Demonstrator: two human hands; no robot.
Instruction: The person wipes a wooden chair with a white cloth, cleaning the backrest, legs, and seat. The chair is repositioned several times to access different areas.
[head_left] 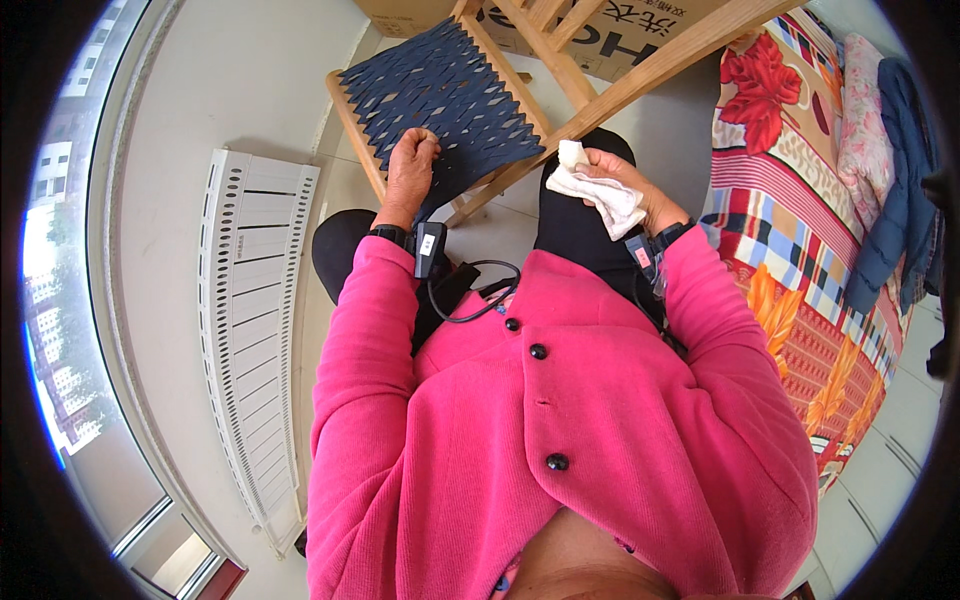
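Observation:
A wooden chair (579,105) stands tilted ahead of me, with a seat of dark blue strips woven into an open mesh (440,95). My left hand (410,168) is at the near edge of this mesh, its fingers curled in a pinch; whatever lies between the fingertips is hidden. Beside that hand, a loose-looking dark blue length hangs down toward my lap. Off to the right of the chair, my right hand (645,190) grips a crumpled white cloth (603,197), folded and bunched in the fingers, apart from the seat.
A white radiator (255,320) runs along the wall at left, near a window (70,260). At right is a bed with a patterned cover (785,210), a blue jacket (893,190) on it. A cardboard box (640,40) sits behind the chair. A black cable (515,285) loops by my left wrist.

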